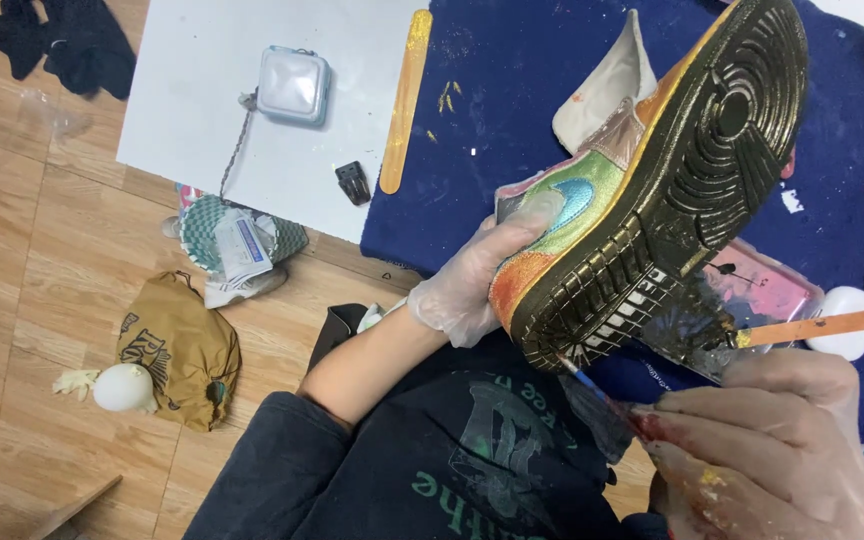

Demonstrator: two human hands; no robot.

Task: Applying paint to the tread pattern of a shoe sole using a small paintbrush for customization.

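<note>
Shoe, light, stiff-soled and likely slick with paint, is being clamped at its side by the left hand; the right hand is pinching a brush.

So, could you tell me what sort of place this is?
Probably a home craft space for painting shoes: a gloved left hand holds a glittery shoe, the right hand a brush, over a paint-flecked blue mat.

Sneaker: glittery rainbow upper of orange, green and pink with a blue swoosh; sole metallic gold, ridged in concentric rings. Mat: navy. Board: white. Floor: light woodgrain. Bag: tan.
</note>
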